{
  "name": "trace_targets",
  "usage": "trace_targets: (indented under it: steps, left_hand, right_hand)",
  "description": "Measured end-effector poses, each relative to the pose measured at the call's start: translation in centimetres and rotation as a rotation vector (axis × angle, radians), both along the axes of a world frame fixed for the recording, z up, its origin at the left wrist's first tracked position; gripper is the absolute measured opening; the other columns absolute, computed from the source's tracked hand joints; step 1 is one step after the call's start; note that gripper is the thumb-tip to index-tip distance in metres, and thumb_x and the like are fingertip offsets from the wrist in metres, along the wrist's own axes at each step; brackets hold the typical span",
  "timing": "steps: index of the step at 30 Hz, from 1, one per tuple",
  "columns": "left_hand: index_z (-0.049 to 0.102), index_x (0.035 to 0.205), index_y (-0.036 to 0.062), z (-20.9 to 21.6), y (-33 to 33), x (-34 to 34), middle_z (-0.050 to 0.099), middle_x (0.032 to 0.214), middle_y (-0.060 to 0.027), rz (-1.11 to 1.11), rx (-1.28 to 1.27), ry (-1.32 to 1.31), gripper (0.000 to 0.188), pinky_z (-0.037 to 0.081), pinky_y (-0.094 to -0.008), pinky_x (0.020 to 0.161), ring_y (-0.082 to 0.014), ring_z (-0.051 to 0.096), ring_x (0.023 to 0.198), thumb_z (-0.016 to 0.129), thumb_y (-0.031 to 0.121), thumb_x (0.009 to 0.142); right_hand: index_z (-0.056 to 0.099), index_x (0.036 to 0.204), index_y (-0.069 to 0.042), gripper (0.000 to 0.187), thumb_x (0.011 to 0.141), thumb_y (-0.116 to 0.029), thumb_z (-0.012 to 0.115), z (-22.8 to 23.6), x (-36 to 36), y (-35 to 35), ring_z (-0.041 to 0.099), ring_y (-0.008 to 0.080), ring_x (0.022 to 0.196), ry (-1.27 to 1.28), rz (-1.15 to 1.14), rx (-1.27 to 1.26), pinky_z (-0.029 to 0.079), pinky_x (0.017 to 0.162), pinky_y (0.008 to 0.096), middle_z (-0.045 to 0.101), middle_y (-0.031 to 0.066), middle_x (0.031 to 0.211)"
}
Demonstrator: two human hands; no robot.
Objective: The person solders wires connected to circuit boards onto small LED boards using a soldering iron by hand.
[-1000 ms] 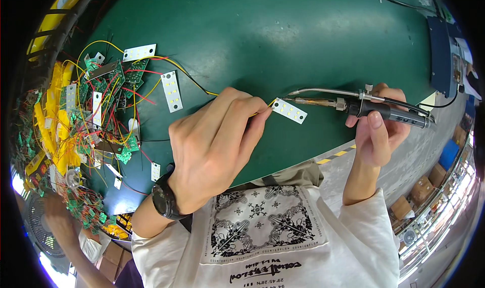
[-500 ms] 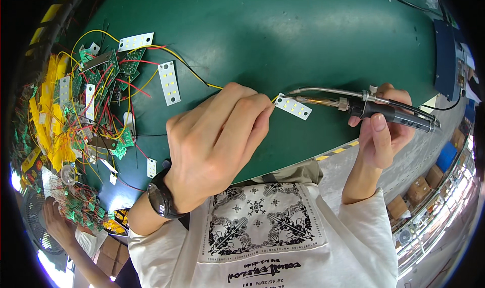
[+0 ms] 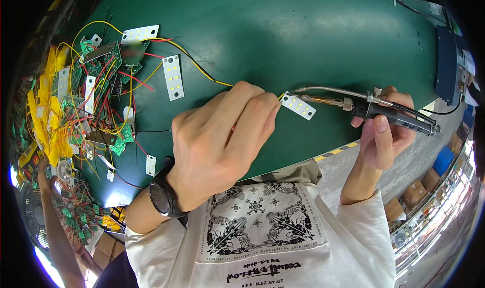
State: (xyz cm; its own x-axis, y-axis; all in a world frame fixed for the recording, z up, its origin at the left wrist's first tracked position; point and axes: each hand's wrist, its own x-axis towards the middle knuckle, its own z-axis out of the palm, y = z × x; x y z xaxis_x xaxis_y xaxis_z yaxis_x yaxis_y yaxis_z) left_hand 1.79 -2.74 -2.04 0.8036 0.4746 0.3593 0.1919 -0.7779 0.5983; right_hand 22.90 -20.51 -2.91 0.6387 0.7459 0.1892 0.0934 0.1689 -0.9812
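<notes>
My left hand [image 3: 222, 136] is closed, its fingertips pinching a yellow wire [image 3: 194, 68] that comes out beside a small white LED board [image 3: 300, 106]. The board lies at a slant on the green table, to the right of those fingertips. In my right hand [image 3: 385, 136] is a black-handled soldering iron [image 3: 391, 117], held like a pen. A thin metal solder-feed tube [image 3: 336, 90] runs along the iron and ends with its tip at the board's left end. Whether the tip touches the joint is too small to tell.
Green circuit boards [image 3: 108, 65] and red, black and yellow wires lie tangled at the left. Two white LED boards, one upright [image 3: 174, 78] and one sideways [image 3: 140, 34], lie beyond my left hand. Another person's arm [image 3: 50, 207] reaches in at lower left. A striped edge [image 3: 336, 151] borders the table.
My left hand, the wire and the LED board have shifted slightly right. The iron stays at the board's end. The other person's hand has moved up toward the pile.
</notes>
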Motion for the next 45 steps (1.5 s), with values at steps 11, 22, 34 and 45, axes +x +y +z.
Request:
trace_targets:
  steps: [11, 22, 34, 45]
  left_hand:
    - [0.069, 0.094, 0.0036, -0.18, -0.17, -0.01, 0.065, 0.089, -0.0032, 0.011, 0.071, 0.008, 0.02, 0.051, -0.0294, 0.05, -0.0148, 0.065, 0.064, 0.08, 0.001, 0.078]
    - [0.068, 0.094, 0.0047, -0.32, -0.05, -0.07, 0.064, 0.087, -0.0025, 0.011, 0.045, 0.013, 0.019, 0.049, -0.0296, 0.05, -0.0147, 0.064, 0.062, 0.082, 0.004, 0.081]
    - [0.069, 0.095, 0.0046, -0.3, -0.1, 0.07, 0.063, 0.087, -0.0026, 0.0, 0.042, 0.01, 0.019, 0.048, -0.0304, 0.05, -0.0151, 0.063, 0.061, 0.083, 0.005, 0.083]
    - [0.069, 0.094, 0.0049, -0.56, -0.15, 0.1, 0.063, 0.088, -0.0021, 0.004, 0.087, 0.0, 0.017, 0.049, -0.0295, 0.05, -0.0137, 0.063, 0.062, 0.079, 0.003, 0.08]
  right_hand:
    - [0.061, 0.117, 0.013, 0.039, 0.091, -0.009, 0.08, -0.06, -0.11, 0.11, 0.07, 0.0233, 0.066, -0.03, -0.022, -0.005, 0.059, 0.058, 0.0309, 0.064, 0.0213, 0.099]
    - [0.06, 0.115, 0.015, 0.038, 0.091, -0.008, 0.078, 0.27, -0.28, 0.25, 0.069, 0.0239, 0.064, 0.092, -0.062, 0.05, 0.059, 0.054, 0.0315, 0.063, 0.0225, 0.097]
    - [0.057, 0.114, 0.018, 0.032, 0.092, -0.003, 0.069, 0.13, -0.42, 0.07, 0.067, 0.0251, 0.069, 0.024, -0.034, 0.021, 0.059, 0.051, 0.0317, 0.058, 0.0213, 0.103]
    - [0.06, 0.117, 0.014, 0.036, 0.091, -0.005, 0.078, 0.08, -0.34, 0.01, 0.069, 0.0227, 0.067, 0.032, -0.04, 0.004, 0.061, 0.056, 0.0319, 0.064, 0.0204, 0.099]
